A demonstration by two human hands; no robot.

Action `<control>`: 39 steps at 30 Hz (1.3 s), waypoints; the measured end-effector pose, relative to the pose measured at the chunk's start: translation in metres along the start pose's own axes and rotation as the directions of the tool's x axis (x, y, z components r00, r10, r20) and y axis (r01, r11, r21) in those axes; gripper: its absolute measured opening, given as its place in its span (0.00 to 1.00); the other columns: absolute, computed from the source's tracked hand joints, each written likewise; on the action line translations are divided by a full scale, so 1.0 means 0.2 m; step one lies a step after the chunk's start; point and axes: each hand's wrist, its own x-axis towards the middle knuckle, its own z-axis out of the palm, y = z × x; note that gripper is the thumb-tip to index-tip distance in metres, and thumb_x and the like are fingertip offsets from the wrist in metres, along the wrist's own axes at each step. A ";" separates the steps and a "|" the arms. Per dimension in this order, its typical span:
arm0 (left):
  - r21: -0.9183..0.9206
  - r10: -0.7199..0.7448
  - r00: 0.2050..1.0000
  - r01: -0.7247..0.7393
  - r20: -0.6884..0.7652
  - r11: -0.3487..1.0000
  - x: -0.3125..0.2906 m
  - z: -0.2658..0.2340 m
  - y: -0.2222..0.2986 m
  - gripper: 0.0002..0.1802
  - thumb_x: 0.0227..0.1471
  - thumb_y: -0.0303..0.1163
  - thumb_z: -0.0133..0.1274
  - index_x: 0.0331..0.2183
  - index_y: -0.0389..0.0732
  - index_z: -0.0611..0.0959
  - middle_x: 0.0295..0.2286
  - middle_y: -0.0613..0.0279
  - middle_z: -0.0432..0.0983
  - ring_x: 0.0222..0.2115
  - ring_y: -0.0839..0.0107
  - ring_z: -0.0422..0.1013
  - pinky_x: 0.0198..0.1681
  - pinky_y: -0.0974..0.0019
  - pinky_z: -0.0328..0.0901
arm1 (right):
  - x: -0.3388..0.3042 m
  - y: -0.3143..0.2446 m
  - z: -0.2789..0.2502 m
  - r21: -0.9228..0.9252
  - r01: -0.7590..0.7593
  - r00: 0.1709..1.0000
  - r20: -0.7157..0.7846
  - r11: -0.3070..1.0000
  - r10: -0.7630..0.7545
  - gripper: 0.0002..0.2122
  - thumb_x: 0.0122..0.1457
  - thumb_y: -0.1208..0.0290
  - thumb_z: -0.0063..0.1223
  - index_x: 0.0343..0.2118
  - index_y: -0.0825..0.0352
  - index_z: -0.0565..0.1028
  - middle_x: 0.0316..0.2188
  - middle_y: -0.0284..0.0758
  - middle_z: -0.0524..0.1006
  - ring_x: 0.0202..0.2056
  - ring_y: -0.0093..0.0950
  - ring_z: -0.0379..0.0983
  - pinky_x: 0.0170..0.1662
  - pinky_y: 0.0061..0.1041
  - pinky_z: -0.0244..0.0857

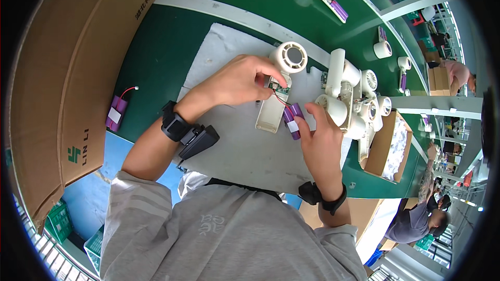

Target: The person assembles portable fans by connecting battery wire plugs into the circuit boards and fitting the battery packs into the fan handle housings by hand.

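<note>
A cream handheld fan (270, 113) lies on the grey mat with its round head away from me and its handle open, a green circuit board (279, 87) showing near the neck. My left hand (242, 79) is closed about the fan's neck, index finger and thumb at the board; its other fingertips are partly hidden. Thin red and black wires run from beside that thumb to a purple battery pack (293, 120) with a white label. My right hand (322, 140) grips this pack between thumb and fingers, just right of the handle.
Several cream fan bodies (349, 96) are heaped on the right, beside an open cardboard box (381, 148). Another purple battery pack (116, 113) lies left, near a large carton (78, 88). More fans with batteries (333, 6) rest on the green surface beyond a pale rail. People are at far right.
</note>
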 end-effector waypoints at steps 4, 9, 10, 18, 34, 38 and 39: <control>-0.020 0.002 1.000 -0.002 -0.012 1.000 0.01 0.02 0.00 0.18 0.40 0.16 0.56 0.36 0.41 0.84 0.33 0.67 0.76 0.30 0.75 0.69 0.33 0.72 0.64 | 0.01 0.00 -0.01 -0.137 0.076 0.996 -0.031 0.988 -0.081 0.09 0.52 0.77 0.60 0.35 0.72 0.74 0.33 0.42 0.78 0.25 0.36 0.77 0.27 0.29 0.70; -0.112 0.009 0.999 -0.014 -0.046 0.994 0.00 0.05 -0.02 0.16 0.40 0.19 0.56 0.36 0.41 0.85 0.30 0.64 0.78 0.27 0.76 0.70 0.34 0.71 0.67 | 0.01 0.02 0.00 -0.106 0.233 0.972 -0.013 0.967 -0.236 0.06 0.50 0.77 0.60 0.28 0.73 0.75 0.29 0.43 0.78 0.26 0.41 0.76 0.29 0.34 0.71; -0.130 0.006 0.998 -0.014 -0.061 0.991 0.00 0.05 -0.03 0.16 0.40 0.21 0.57 0.36 0.41 0.85 0.29 0.63 0.79 0.26 0.75 0.70 0.34 0.70 0.68 | 0.02 0.01 0.00 -0.109 0.227 0.973 -0.020 0.968 -0.231 0.06 0.50 0.77 0.60 0.28 0.73 0.75 0.29 0.43 0.78 0.26 0.41 0.76 0.29 0.34 0.71; -0.110 0.001 0.999 -0.006 -0.050 0.994 0.01 0.05 -0.02 0.16 0.40 0.21 0.57 0.36 0.42 0.85 0.28 0.63 0.79 0.24 0.75 0.70 0.32 0.70 0.68 | 0.03 -0.02 0.05 -0.337 0.275 0.961 0.083 0.900 -0.262 0.05 0.47 0.80 0.56 0.20 0.73 0.71 0.21 0.43 0.74 0.24 0.43 0.74 0.29 0.37 0.70; -0.091 -0.005 0.999 0.001 -0.039 0.996 0.00 0.05 -0.04 0.17 0.41 0.21 0.56 0.37 0.43 0.85 0.27 0.61 0.78 0.24 0.74 0.70 0.31 0.69 0.67 | 0.00 -0.01 0.04 -0.121 0.183 0.980 -0.061 0.976 -0.191 0.05 0.48 0.79 0.60 0.24 0.73 0.75 0.25 0.41 0.78 0.20 0.40 0.74 0.26 0.32 0.69; -0.106 -0.068 0.997 0.071 0.037 0.992 0.01 0.04 -0.02 0.17 0.43 0.15 0.53 0.38 0.39 0.83 0.34 0.66 0.76 0.31 0.79 0.69 0.34 0.74 0.66 | -0.01 0.02 0.07 -0.135 0.119 0.979 -0.151 0.984 -0.139 0.05 0.49 0.77 0.61 0.26 0.73 0.76 0.27 0.38 0.80 0.21 0.38 0.75 0.27 0.31 0.70; -0.107 -0.065 0.996 0.070 0.056 0.992 0.01 0.04 -0.01 0.17 0.43 0.15 0.53 0.38 0.39 0.83 0.34 0.66 0.76 0.31 0.79 0.69 0.34 0.74 0.66 | -0.01 0.02 0.07 -0.123 0.135 0.975 -0.160 0.983 -0.154 0.05 0.50 0.78 0.60 0.26 0.73 0.76 0.28 0.39 0.79 0.22 0.39 0.75 0.27 0.31 0.70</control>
